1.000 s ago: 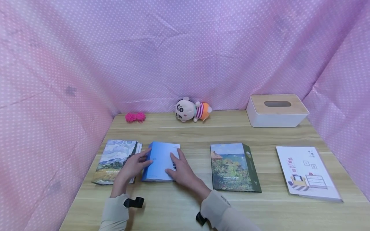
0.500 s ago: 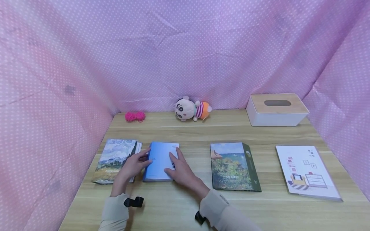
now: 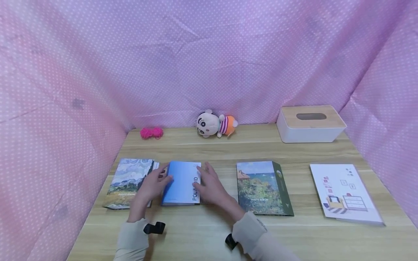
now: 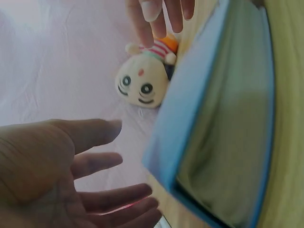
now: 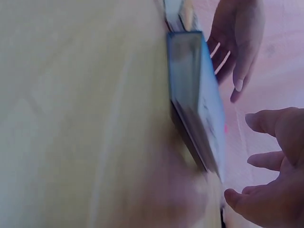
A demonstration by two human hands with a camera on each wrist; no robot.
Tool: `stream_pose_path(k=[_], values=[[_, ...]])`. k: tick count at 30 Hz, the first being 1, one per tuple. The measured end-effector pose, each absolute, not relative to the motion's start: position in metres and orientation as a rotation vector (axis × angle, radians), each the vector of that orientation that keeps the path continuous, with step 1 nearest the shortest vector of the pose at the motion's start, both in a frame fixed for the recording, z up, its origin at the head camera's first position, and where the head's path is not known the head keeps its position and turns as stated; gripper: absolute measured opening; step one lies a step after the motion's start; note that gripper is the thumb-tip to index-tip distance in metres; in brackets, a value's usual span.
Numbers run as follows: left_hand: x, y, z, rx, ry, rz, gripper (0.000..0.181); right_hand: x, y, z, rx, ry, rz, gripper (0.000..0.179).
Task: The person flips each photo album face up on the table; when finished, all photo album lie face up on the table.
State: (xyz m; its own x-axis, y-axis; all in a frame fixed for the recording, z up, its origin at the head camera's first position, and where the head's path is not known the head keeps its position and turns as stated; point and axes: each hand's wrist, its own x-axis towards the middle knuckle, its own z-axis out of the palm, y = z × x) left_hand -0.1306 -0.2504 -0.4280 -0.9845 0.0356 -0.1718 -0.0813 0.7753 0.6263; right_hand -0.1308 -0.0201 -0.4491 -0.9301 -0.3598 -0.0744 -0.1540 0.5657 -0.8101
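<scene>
A thick blue album lettered "POLAROID" lies on the table, cover up. My left hand is at its left edge, fingers spread and relaxed. In the left wrist view, that hand appears apart from the album. My right hand is by the album's right edge. Seen from the right wrist, its loosely extended fingers stand off the cover. Under and beside my left wrist lies a landscape-painted photo album, partly hidden by the hand.
A garden-painted photo album lies right of centre, and a white illustrated book farther right. Along the back are pink yarn, a plush toy and a tissue box. A pink dotted cloth hangs behind.
My right hand has drawn off the blue cover to the right, baring the lettering. My left hand stays by the left edge. The blue album sits slightly straighter than a second ago.
</scene>
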Motion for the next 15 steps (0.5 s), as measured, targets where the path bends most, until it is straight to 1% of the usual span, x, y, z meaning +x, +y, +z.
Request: stream_pose_path(k=[4,9,15], values=[[-0.132,-0.236,-0.419,-0.013,2.902,0.997,0.054,-0.135,-0.004,-0.443,-0.402,2.61,-1.339,0.061],[-0.134,-0.212,-0.412,0.032,2.982,1.035,0.053,-0.139,0.018,-0.44,-0.295,2.641,-1.391,0.061],[-0.138,-0.187,-0.415,0.101,2.936,1.086,0.054,-0.14,0.051,-0.442,-0.282,2.682,-1.493,0.059]])
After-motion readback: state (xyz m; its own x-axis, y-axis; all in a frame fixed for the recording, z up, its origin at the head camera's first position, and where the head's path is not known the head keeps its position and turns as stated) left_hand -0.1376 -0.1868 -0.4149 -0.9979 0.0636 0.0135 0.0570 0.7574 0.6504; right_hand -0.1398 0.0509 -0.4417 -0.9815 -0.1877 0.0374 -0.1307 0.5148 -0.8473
